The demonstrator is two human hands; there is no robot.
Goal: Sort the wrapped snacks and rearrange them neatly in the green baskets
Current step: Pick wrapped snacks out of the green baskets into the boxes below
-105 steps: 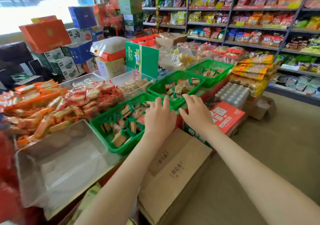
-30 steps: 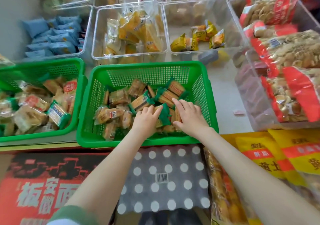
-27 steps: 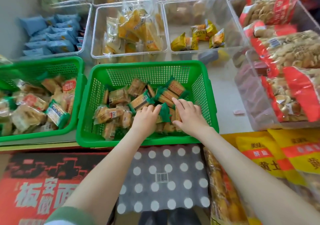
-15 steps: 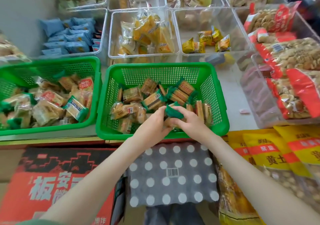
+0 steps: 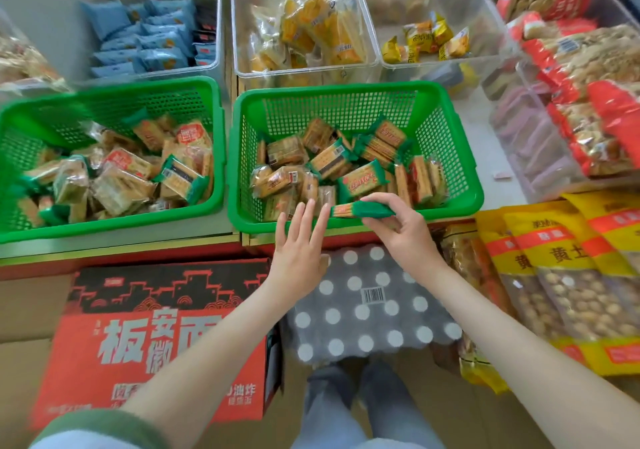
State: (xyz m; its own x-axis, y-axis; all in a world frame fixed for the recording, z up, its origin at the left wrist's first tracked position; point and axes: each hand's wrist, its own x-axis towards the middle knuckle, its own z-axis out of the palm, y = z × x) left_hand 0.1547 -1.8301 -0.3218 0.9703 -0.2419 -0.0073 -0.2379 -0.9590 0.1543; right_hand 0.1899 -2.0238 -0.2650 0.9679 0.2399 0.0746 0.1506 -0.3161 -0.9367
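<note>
Two green baskets stand side by side on the shelf. The right basket holds several wrapped cracker snacks lying in a loose jumble. The left basket is filled with a heap of similar wrapped snacks. My right hand pinches one green-wrapped snack just above the right basket's front rim. My left hand hovers beside it with straight, spread fingers, empty, its fingertips over the front rim.
Clear plastic bins behind the baskets hold blue packets, yellow packets and small yellow snacks. Large red-trimmed bags and yellow bags lie right. A red carton and a dotted pack sit below the shelf.
My right hand has lifted one green-wrapped snack out of the pile toward the front rim. My left hand let go and opened, drawing back from the snacks.
</note>
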